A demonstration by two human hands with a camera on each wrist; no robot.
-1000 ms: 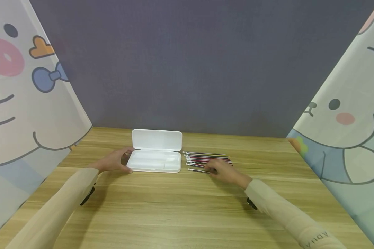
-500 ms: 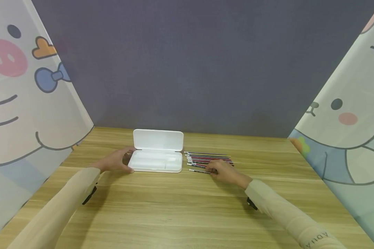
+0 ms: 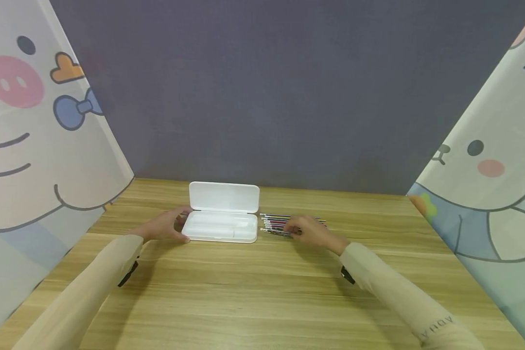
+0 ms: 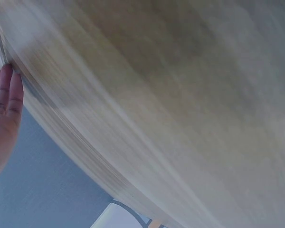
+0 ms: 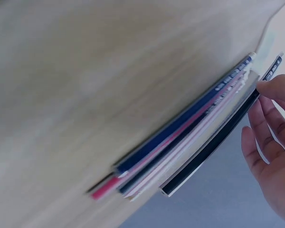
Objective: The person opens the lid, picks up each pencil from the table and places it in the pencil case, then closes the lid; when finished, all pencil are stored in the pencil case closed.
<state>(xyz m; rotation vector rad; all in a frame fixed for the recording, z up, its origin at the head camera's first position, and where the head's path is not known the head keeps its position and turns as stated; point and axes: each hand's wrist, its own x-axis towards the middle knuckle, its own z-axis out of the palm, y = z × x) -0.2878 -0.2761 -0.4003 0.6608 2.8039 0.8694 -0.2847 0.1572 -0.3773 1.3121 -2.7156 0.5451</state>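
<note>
A white pencil case (image 3: 220, 236) lies open on the table, its lid (image 3: 224, 197) tilted back behind the tray. At the case's left end is my left hand (image 3: 165, 226), thumb by the near corner and fingers by the far one; in the left wrist view those fingers look straight against its edge. My right hand (image 3: 308, 231) pinches a dark pencil (image 5: 213, 137) between thumb and fingers. Below and beside it, several dark and red pencils (image 5: 180, 128) lie side by side, white ends toward the case. The hand covers part of them in the head view.
The wood-grain table (image 3: 245, 291) carries the case and the pencils near its far side. A dark grey panel (image 3: 262, 97) rises behind. Cartoon-printed panels stand at the left (image 3: 35, 126) and right (image 3: 485, 194).
My right hand has raised the nearest pencil off the table and moved slightly back toward the others. The left hand stays at the case. The head view has shifted a little.
</note>
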